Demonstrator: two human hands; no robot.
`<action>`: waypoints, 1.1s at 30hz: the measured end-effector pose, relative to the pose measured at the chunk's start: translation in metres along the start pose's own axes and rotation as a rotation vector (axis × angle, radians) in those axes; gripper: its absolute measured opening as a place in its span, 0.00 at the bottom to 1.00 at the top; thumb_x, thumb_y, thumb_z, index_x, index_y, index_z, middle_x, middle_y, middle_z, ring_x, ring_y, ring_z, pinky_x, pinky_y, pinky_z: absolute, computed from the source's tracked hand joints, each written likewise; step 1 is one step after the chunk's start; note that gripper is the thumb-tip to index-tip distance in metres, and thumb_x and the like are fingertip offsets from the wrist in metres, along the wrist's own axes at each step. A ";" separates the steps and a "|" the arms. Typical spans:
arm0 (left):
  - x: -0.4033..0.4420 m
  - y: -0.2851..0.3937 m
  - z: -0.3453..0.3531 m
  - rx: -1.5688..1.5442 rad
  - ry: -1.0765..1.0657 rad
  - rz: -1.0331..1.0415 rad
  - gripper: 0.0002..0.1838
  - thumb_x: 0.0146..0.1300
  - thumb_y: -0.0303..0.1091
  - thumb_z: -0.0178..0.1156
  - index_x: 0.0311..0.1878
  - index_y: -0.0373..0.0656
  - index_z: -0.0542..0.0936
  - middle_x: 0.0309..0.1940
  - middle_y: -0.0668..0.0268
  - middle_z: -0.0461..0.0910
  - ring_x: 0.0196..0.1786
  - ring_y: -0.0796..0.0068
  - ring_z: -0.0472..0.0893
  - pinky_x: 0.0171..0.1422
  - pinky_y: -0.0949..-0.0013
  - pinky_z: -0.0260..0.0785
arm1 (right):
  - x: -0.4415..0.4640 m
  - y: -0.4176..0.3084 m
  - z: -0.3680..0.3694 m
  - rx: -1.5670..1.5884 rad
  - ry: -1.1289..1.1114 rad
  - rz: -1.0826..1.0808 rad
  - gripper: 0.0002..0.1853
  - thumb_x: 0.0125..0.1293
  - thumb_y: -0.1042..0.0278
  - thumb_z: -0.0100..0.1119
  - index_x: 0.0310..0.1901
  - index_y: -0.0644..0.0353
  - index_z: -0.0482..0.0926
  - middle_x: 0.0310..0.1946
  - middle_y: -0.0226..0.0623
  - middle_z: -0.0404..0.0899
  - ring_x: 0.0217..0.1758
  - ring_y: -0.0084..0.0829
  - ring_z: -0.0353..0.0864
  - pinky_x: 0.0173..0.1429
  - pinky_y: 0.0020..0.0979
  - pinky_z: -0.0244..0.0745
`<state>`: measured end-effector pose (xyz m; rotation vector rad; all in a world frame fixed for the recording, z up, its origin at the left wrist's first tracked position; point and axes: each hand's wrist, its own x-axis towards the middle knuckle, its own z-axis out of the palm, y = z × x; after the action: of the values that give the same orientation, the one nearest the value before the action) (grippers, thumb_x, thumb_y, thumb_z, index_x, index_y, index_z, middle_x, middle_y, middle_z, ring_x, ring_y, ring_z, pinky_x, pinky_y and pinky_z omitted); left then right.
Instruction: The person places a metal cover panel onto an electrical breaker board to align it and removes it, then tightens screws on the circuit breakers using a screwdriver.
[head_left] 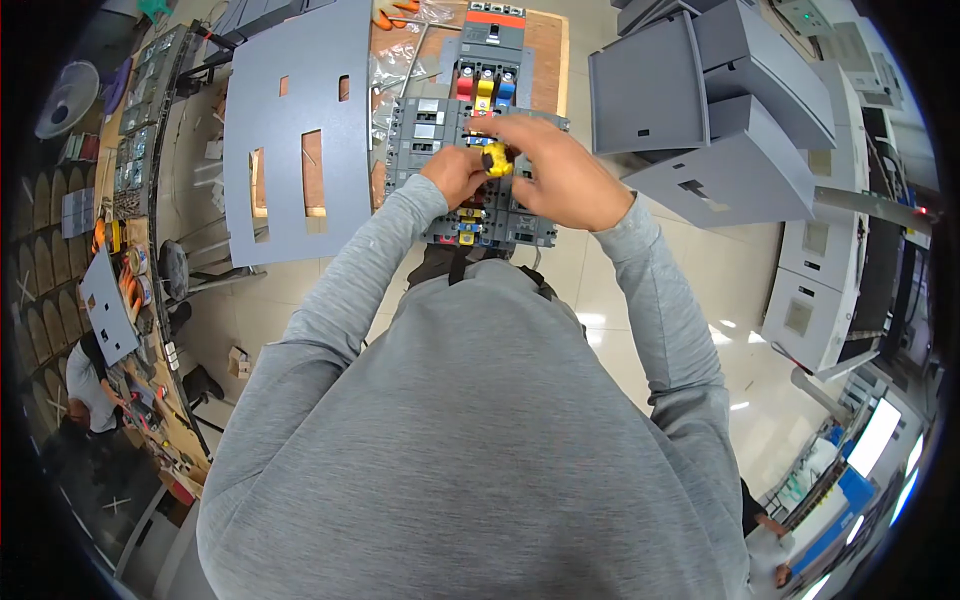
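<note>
My left hand (455, 172) is closed at the lower left of a yellow and black tool handle (497, 159), its fingertips pinched near the handle; what they grip is too small to make out. My right hand (565, 172) arches over the handle from the right, thumb and fingers apart, with the handle beside its fingertips. Beneath both hands lies an assembly of grey circuit breakers (425, 118) with coloured bars. Red, yellow and blue bars (484, 90) lead up to a larger breaker (492, 40) at the top. Lower down, more coloured terminals (467, 228) show.
A large grey panel (290, 130) with cutouts lies left of the breakers. Plastic bags and a metal rod rest on the wooden board (547, 60). Grey metal boxes (720, 160) stand at the right. Another person (88, 385) is at the cluttered bench on the far left.
</note>
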<state>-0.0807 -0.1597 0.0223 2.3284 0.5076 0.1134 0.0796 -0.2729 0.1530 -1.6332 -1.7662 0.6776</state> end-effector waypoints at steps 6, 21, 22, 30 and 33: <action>0.005 0.032 -0.002 -0.096 0.193 0.171 0.10 0.62 0.33 0.67 0.44 0.41 0.83 0.38 0.55 0.85 0.42 0.49 0.84 0.47 0.53 0.78 | -0.031 0.021 0.027 0.191 0.148 0.407 0.26 0.67 0.64 0.69 0.63 0.62 0.75 0.51 0.43 0.86 0.50 0.33 0.86 0.57 0.35 0.80; -0.006 0.051 0.073 0.320 -0.152 0.194 0.43 0.64 0.63 0.62 0.73 0.42 0.68 0.79 0.57 0.57 0.82 0.55 0.54 0.82 0.48 0.50 | -0.120 0.112 0.052 1.050 0.799 1.177 0.26 0.74 0.62 0.48 0.71 0.53 0.63 0.25 0.36 0.77 0.13 0.21 0.63 0.19 0.28 0.65; -0.005 0.052 0.076 0.327 -0.149 0.186 0.43 0.64 0.63 0.62 0.73 0.41 0.68 0.79 0.57 0.57 0.82 0.55 0.54 0.82 0.48 0.50 | -0.115 0.113 0.067 1.013 0.892 1.151 0.25 0.74 0.62 0.48 0.71 0.54 0.64 0.25 0.36 0.77 0.13 0.21 0.63 0.18 0.28 0.65; -0.004 0.059 0.081 0.355 -0.147 0.135 0.47 0.62 0.64 0.63 0.74 0.37 0.65 0.79 0.54 0.57 0.81 0.54 0.54 0.82 0.47 0.51 | -0.106 0.107 0.077 0.925 0.823 1.132 0.35 0.74 0.64 0.48 0.80 0.58 0.50 0.24 0.39 0.78 0.13 0.25 0.68 0.15 0.28 0.64; -0.004 0.060 0.082 0.345 -0.148 0.127 0.48 0.62 0.63 0.63 0.74 0.36 0.65 0.79 0.54 0.57 0.81 0.53 0.54 0.82 0.48 0.51 | -0.102 0.106 0.085 0.833 1.005 1.109 0.37 0.74 0.65 0.47 0.80 0.60 0.46 0.24 0.40 0.79 0.14 0.26 0.70 0.16 0.29 0.64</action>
<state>-0.0464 -0.2542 0.0042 2.6810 0.3241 -0.0945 0.0907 -0.3602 0.0070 -1.6939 0.2274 0.6811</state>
